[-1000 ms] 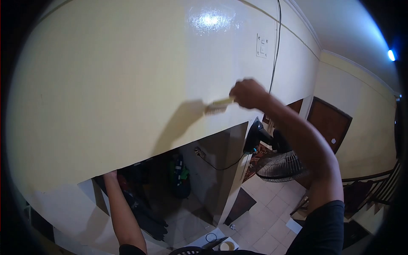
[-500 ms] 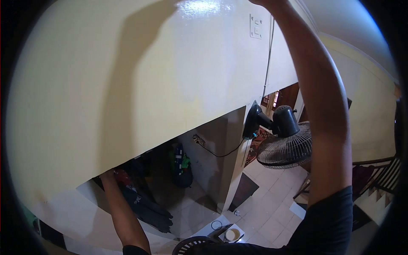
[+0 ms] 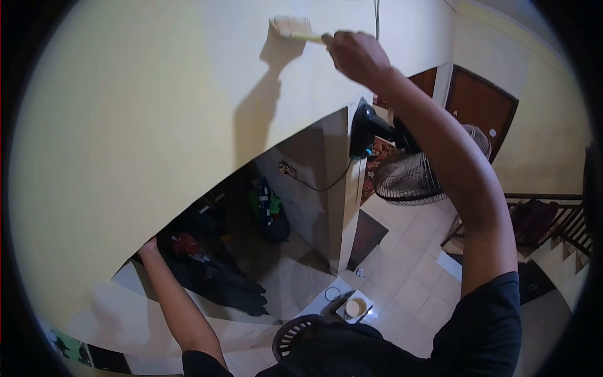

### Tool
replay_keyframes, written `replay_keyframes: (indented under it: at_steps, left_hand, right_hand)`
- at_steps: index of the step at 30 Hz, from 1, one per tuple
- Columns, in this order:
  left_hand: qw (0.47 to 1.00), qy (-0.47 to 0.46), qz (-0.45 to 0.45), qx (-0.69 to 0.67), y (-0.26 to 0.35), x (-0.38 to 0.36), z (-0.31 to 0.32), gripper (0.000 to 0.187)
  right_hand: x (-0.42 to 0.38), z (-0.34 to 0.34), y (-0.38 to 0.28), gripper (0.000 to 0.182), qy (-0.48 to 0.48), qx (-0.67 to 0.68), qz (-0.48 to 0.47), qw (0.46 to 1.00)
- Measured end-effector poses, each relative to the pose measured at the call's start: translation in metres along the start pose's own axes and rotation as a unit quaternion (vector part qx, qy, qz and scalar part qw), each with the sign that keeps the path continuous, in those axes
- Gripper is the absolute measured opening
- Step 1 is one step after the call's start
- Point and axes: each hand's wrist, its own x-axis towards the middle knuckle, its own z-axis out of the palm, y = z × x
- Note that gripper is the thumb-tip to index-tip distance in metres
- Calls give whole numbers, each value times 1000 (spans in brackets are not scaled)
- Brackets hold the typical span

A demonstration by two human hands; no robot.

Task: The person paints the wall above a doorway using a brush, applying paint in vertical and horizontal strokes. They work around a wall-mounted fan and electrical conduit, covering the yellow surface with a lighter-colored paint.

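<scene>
My right hand (image 3: 358,58) is closed round the pale handle of a wide paintbrush (image 3: 293,26), up near the top of the view. The brush's light bristles are close against the cream wall (image 3: 188,119), and the arm's shadow falls below them. Low on the left, my left hand (image 3: 148,246) grips the slanting lower edge of that wall, its fingers partly hidden behind it. Far below, a tub of pale paint (image 3: 355,307) stands by my body.
A black wall fan (image 3: 408,176) juts out under my right forearm, its cable (image 3: 323,188) running to a socket (image 3: 287,169). Dark clothes (image 3: 213,283) hang in the opening. Beneath lie a tiled floor (image 3: 402,242), a dark plastic chair (image 3: 294,333) and a stair railing (image 3: 568,226).
My right hand has come down from the top edge, bringing the paintbrush into view. The camera has tilted down, and my left hand stays at the wall's edge.
</scene>
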Motion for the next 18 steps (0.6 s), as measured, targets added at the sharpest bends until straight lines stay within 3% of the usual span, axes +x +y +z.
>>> replay_keyframes:
  at_steps: [6,8,10,14,16,18]
  left_hand:
    - [1000,3,-17,-2,2,1,-1,56]
    - [1000,15,-12,1,4,-3,3,55]
    - [999,23,-17,-39,5,-6,3,55]
    - [997,59,-28,-43,5,-7,4,56]
    - [999,-7,-23,-37,1,-5,-2,58]
    - [998,-16,-28,-53,3,-5,5,59]
  right_hand:
    - [-93,5,-42,23,-203,66,-21,977]
    - [-109,12,-48,21,-197,72,-42,977]
    - [-116,9,-53,13,-287,76,-21,955]
    - [-102,-20,-45,13,-291,83,-38,952]
    - [-95,-25,-49,13,-282,94,-52,953]
    - [-83,-21,-48,13,-273,105,-66,954]
